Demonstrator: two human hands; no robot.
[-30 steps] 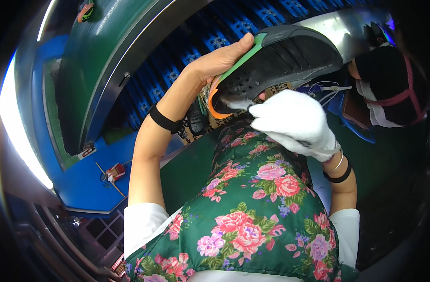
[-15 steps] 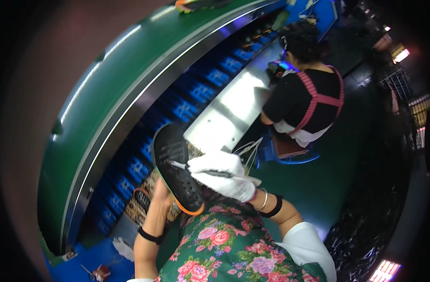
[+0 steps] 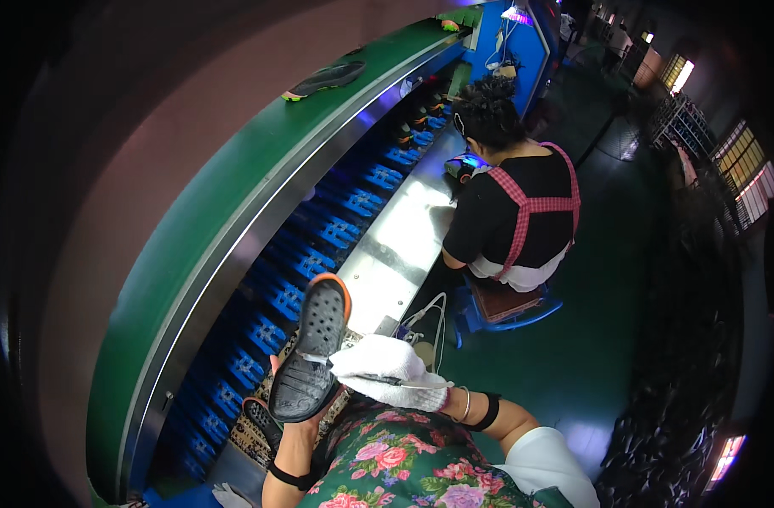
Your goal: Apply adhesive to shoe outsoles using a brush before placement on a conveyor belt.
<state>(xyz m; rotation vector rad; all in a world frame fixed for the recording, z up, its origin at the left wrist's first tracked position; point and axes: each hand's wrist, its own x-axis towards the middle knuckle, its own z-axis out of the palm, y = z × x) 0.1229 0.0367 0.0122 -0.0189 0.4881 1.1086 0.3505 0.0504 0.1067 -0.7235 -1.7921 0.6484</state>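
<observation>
A black shoe sole [image 3: 321, 322] with an orange rim at its upper end is in my left hand [image 3: 300, 432]. It stands tilted with its hollowed, hole-patterned inner side toward me. My bare left fingers wrap round its lower end from behind, and most of them are hidden. My right hand [image 3: 388, 371], in a white knitted glove, is closed on a slim, pen-like brush [image 3: 316, 358]. The pale tip of the brush is at the middle of the sole's inner side; whether it touches cannot be made out.
Another sole [image 3: 261, 421] lies on a speckled mat at lower left. A green conveyor [image 3: 226, 161] curves along the left above a row of blue racks [image 3: 315, 262]. Ahead, a co-worker [image 3: 509, 203] sits at the metal bench [image 3: 374, 296]. White cables [image 3: 437, 317] hang beside it.
The sole has been turned end for end: its orange end was at the bottom and now points up. The view has shifted, and another sole shows on the conveyor.
</observation>
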